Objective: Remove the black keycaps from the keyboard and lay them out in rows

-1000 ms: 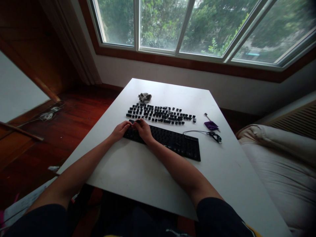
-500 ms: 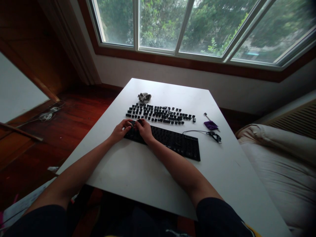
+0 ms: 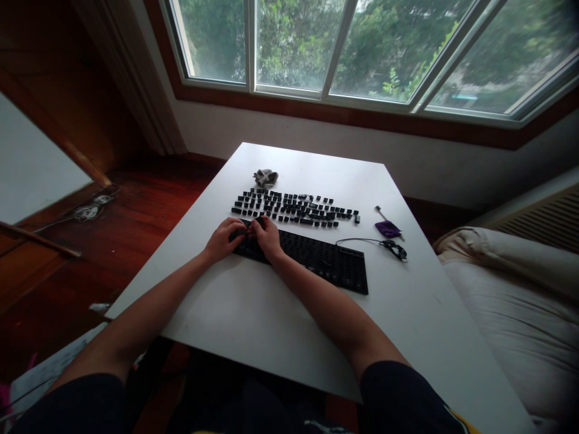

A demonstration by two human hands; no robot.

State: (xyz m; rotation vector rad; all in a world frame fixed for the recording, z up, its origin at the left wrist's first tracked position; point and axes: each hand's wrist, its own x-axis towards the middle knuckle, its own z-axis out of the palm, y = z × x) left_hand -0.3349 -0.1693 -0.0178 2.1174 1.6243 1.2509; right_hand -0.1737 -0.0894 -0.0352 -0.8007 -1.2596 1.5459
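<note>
A black keyboard (image 3: 316, 256) lies at a slant on the white table (image 3: 217, 313), its left end partly covered by my hands. My left hand (image 3: 225, 239) is curled round that left end, thumb and fingers bent in against it. Close beside it, my right hand (image 3: 268, 237) is closed in a pinch over the keyboard, with a small black piece (image 3: 259, 220) at its fingertips, too small to make out clearly. Just beyond the keyboard, loose black keycaps (image 3: 294, 208) are laid out in rough rows.
Behind the keycaps lies a crumpled grey cloth (image 3: 266, 178). To the right are a purple cloth (image 3: 388, 228), a thin brush-like stick (image 3: 380, 212) and the keyboard's bundled cable (image 3: 394, 249). A pale padded seat (image 3: 493, 313) flanks the table's right edge; a window (image 3: 289, 48) is ahead.
My left hand has shifted slightly right and its fingers have come down nearer the keyboard, closer to my right hand. My right hand stays pinched in nearly the same place.
</note>
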